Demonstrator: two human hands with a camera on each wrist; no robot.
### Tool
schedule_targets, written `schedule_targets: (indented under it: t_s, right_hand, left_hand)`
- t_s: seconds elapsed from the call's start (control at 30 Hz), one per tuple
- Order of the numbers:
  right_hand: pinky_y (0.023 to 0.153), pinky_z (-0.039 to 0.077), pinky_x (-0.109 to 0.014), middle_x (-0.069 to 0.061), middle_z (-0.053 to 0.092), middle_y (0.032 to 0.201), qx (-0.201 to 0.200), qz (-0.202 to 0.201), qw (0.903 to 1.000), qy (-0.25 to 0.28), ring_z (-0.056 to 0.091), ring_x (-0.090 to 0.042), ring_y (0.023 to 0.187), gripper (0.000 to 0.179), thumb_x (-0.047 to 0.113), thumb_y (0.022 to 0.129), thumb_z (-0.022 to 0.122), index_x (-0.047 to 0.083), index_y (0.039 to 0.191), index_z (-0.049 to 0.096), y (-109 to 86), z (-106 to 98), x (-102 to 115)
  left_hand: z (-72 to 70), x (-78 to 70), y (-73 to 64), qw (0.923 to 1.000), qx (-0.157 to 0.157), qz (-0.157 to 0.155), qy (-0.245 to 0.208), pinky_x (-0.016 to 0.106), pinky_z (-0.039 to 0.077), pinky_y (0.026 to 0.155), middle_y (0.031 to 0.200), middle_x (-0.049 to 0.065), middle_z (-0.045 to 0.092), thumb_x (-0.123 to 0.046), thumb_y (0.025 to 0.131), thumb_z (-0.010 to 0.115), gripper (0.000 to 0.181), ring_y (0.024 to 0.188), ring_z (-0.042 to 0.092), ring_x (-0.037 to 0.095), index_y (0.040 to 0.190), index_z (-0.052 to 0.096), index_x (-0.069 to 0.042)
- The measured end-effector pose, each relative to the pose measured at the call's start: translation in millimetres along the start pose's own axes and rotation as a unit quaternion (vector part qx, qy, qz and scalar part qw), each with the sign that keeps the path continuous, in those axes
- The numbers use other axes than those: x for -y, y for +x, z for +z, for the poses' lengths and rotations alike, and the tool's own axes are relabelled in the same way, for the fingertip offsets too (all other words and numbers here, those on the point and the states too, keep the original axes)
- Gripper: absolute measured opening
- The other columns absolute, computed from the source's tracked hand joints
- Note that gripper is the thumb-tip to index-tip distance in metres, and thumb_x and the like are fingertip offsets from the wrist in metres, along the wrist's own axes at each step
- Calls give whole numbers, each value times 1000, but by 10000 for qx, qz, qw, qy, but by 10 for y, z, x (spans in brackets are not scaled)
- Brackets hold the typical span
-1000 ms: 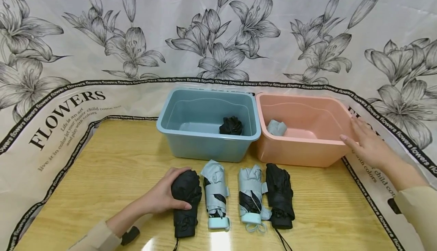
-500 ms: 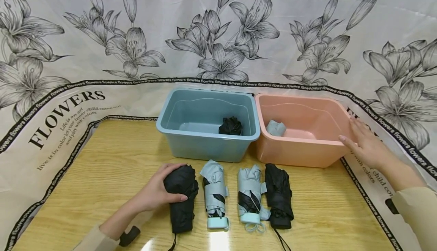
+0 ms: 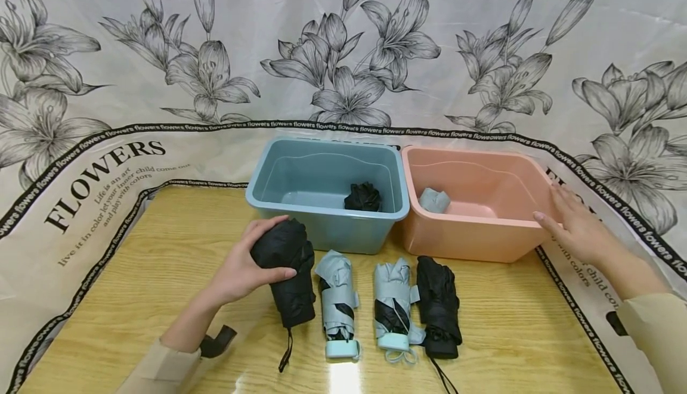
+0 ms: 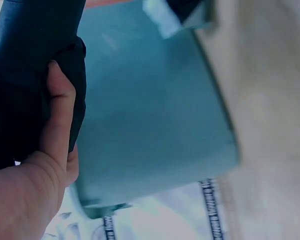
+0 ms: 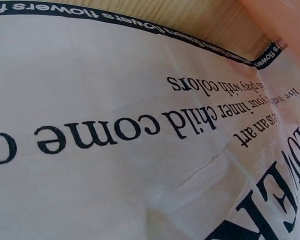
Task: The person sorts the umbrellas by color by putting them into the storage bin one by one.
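My left hand (image 3: 241, 272) grips a folded black umbrella (image 3: 292, 275) by its upper end, fingers and thumb wrapped around it. The umbrella leans at a slant in front of the blue bin (image 3: 343, 233), its wrist cord dangling below. In the left wrist view the thumb presses on the dark umbrella cloth (image 4: 35, 40), with the bin's wall (image 4: 150, 100) behind. At the pink bin (image 3: 472, 240), my right hand (image 3: 582, 230) rests on the right rim with fingers extended. The right wrist view leaves that hand out.
Two light blue folded umbrellas (image 3: 338, 304) (image 3: 394, 298) and another black umbrella (image 3: 437, 298) lie in a row before the bins. A black bundle (image 3: 362, 197) sits inside the blue bin, a pale blue one (image 3: 435, 201) inside the pink bin. Floral cloth (image 3: 214, 161) borders the table.
My left hand has raised the black umbrella off the table, first shifting slightly left, then up toward the blue bin. The right hand has stayed at the pink bin.
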State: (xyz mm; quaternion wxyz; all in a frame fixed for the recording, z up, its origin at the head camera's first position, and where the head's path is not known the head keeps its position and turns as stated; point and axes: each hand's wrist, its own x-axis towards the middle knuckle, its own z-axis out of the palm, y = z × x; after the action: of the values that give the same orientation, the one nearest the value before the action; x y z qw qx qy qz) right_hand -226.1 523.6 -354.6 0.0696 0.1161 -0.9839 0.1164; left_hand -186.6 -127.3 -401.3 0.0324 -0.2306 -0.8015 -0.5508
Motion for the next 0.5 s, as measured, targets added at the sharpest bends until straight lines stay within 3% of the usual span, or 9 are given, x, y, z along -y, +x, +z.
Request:
schedule_targets:
  t_s: [0.23,0.5]
  right_hand:
    - [119,-1,-71,-29,-7,169,30,61,10000,20,-8,-51,155,77,35,112,39,-1,164,-4,21,5,-8]
    - [117,3,-75,-30,-6,169,58,175,9998,37,-6,-52,154,77,36,112,39,0,165,-4,-3,12,-12]
  left_hand:
    - [-52,-249,335,9969,-488,331,-528,57,43,108,149,1,45,-6,78,92,92,132,51,26,156,49,-30]
    - [-28,-452,798,9841,-1583,669,-448,51,44,107,142,6,49,-9,77,93,91,126,53,25,155,51,-32]
